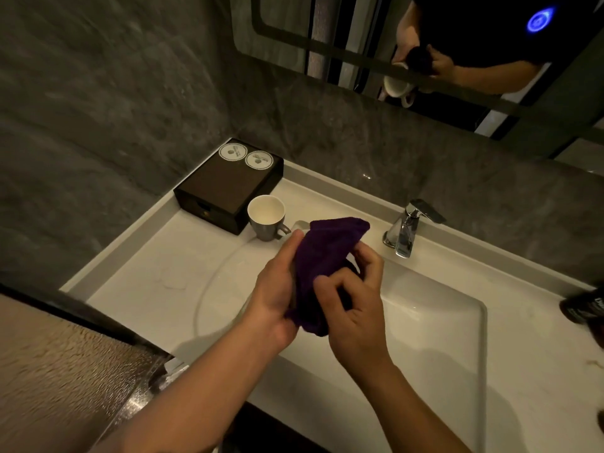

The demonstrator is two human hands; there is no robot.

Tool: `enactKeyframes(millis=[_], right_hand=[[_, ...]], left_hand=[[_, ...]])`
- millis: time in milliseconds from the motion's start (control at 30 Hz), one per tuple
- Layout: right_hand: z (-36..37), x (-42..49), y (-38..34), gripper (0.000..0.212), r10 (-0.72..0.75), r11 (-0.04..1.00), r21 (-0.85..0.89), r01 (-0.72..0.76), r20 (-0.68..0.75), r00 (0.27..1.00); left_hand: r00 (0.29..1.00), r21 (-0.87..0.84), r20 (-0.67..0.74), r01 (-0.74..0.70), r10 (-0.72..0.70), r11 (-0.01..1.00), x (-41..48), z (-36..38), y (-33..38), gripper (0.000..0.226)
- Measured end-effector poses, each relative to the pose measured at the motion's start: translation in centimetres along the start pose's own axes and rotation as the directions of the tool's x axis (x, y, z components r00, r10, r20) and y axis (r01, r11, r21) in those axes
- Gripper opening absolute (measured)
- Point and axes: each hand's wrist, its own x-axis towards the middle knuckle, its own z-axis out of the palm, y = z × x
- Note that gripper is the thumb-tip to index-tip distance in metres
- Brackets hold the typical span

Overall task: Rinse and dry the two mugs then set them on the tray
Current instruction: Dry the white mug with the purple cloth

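Over the glossy white basin (441,325), the left hand (277,289) cups a nubbly purple cloth (327,253) bundled round a mug (300,225), of which only a pale sliver shows. The right hand (356,308) pinches the cloth with curled fingers. Beyond, a second mug (266,217), grey outside and cream inside, stands upright on the smooth worktop (147,273), touching a dark rectangular box (228,188). A chrome tap (405,230) stands farther right.

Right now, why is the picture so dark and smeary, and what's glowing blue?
Head view: the light is dim; the grey wall and the dark bottle at the right edge are smeared; the wide lens bends the sink rim; the blue ring glows in the mirror; the purple cloth looks fairly sharp.
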Motion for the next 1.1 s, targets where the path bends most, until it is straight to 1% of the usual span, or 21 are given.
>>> enactKeyframes(millis=[33, 67, 100, 167, 233, 300, 333, 367, 433, 467, 500, 533, 600, 633, 667, 700, 767, 833, 900, 1000, 1100], right_hand=[[0.0, 0.3, 0.1, 0.015, -0.022, 0.999, -0.027, 0.021, -0.047, 0.999], [0.2, 0.7, 0.1, 0.015, -0.043, 0.998, -0.056, 0.038, -0.090, 0.995], [0.2, 1.0, 0.2, 0.028, -0.065, 0.995, -0.080, 0.056, -0.118, 0.991], [0.3, 1.4, 0.3, 0.055, -0.078, 0.990, -0.124, 0.066, -0.090, 0.993], [0.6, 1.8, 0.1, 0.062, -0.012, 0.979, -0.204, 0.011, -0.005, 1.000], [0.8, 2.2, 0.3, 0.056, 0.053, 0.974, -0.221, -0.044, 0.036, 0.998], [0.8, 2.4, 0.6, 0.054, 0.099, 0.979, -0.185, -0.091, 0.032, 0.995], [0.7, 2.7, 0.9, 0.052, 0.170, 0.979, -0.121, -0.166, 0.024, 0.985], [0.4, 3.3, 1.5, 0.052, 0.347, 0.935, 0.051, -0.350, 0.050, 0.936], [0.4, 3.3, 1.7, 0.054, 0.378, 0.917, 0.105, -0.384, 0.073, 0.923], [0.4, 3.0, 1.6, 0.055, 0.357, 0.923, 0.122, -0.365, 0.089, 0.930], [0.5, 2.5, 1.3, 0.056, 0.298, 0.947, 0.094, -0.306, 0.087, 0.950], [1.1, 1.1, 0.8, 0.060, 0.130, 0.991, -0.037, -0.127, 0.092, 0.987], [1.5, 0.5, 0.9, 0.061, 0.056, 0.994, -0.097, -0.046, 0.103, 0.993], [1.8, 0.1, 0.9, 0.060, 0.020, 0.991, -0.132, -0.007, 0.102, 0.995], [2.0, 0.1, 0.9, 0.059, 0.020, 0.989, -0.145, -0.008, 0.086, 0.996], [2.0, 1.0, 0.7, 0.054, 0.066, 0.992, -0.110, -0.063, 0.021, 0.998], [1.7, 2.5, 0.7, 0.043, 0.172, 0.985, -0.012, -0.173, -0.054, 0.984], [1.5, 3.9, 0.7, 0.032, 0.307, 0.949, 0.102, -0.298, -0.086, 0.948], [1.0, 5.1, 0.5, 0.040, 0.352, 0.934, 0.093, -0.344, -0.099, 0.931], [0.6, 5.5, 0.4, 0.048, 0.329, 0.944, 0.014, -0.330, -0.132, 0.935]], left_hand=[[0.999, 0.024, -0.007, -0.037, 0.037, 0.999, 0.1, 0.1, -0.3, 0.055], [0.997, 0.036, -0.021, -0.069, 0.070, 0.997, 0.0, 0.2, -0.6, 0.054], [0.994, 0.042, -0.045, -0.099, 0.101, 0.994, -0.1, 0.3, -0.7, 0.055], [0.982, 0.058, -0.102, -0.152, 0.157, 0.987, -0.2, 0.4, -1.0, 0.063], [0.969, 0.115, -0.125, -0.199, 0.213, 0.973, -0.4, 0.7, -1.3, 0.063], [0.959, 0.129, -0.123, -0.240, 0.255, 0.962, -0.8, 1.0, -1.6, 0.066], [0.955, 0.125, -0.117, -0.259, 0.273, 0.958, -0.9, 1.1, -1.6, 0.071], [0.950, 0.131, -0.110, -0.278, 0.293, 0.952, -1.0, 1.1, -1.7, 0.076], [0.942, 0.172, -0.115, -0.295, 0.316, 0.940, -1.0, 0.9, -1.6, 0.081], [0.945, 0.173, -0.122, -0.281, 0.304, 0.944, -0.8, 0.9, -1.4, 0.082], [0.952, 0.147, -0.125, -0.261, 0.279, 0.954, -0.5, 0.7, -1.3, 0.082], [0.959, 0.091, -0.121, -0.247, 0.257, 0.965, -0.3, 0.6, -1.1, 0.081], [0.963, -0.021, -0.121, -0.246, 0.241, 0.969, 0.1, 0.4, -0.7, 0.078], [0.962, -0.044, -0.116, -0.252, 0.246, 0.967, 0.2, 0.2, -0.6, 0.076], [0.962, -0.045, -0.108, -0.256, 0.250, 0.966, 0.3, 0.0, -0.6, 0.075], [0.962, -0.027, -0.094, -0.259, 0.255, 0.966, 0.3, -0.2, -0.6, 0.074], [0.956, 0.059, -0.080, -0.277, 0.281, 0.959, -0.1, -0.1, -0.9, 0.073], [0.949, 0.141, -0.069, -0.297, 0.308, 0.945, -0.5, 0.2, -1.1, 0.070], [0.947, 0.163, -0.066, -0.301, 0.314, 0.940, -0.6, 0.3, -1.3, 0.065], [0.955, 0.118, -0.064, -0.280, 0.289, 0.953, -0.4, 0.1, -1.2, 0.059], [0.961, 0.062, -0.045, -0.270, 0.273, 0.961, -0.2, -0.3, -1.2, 0.051]])
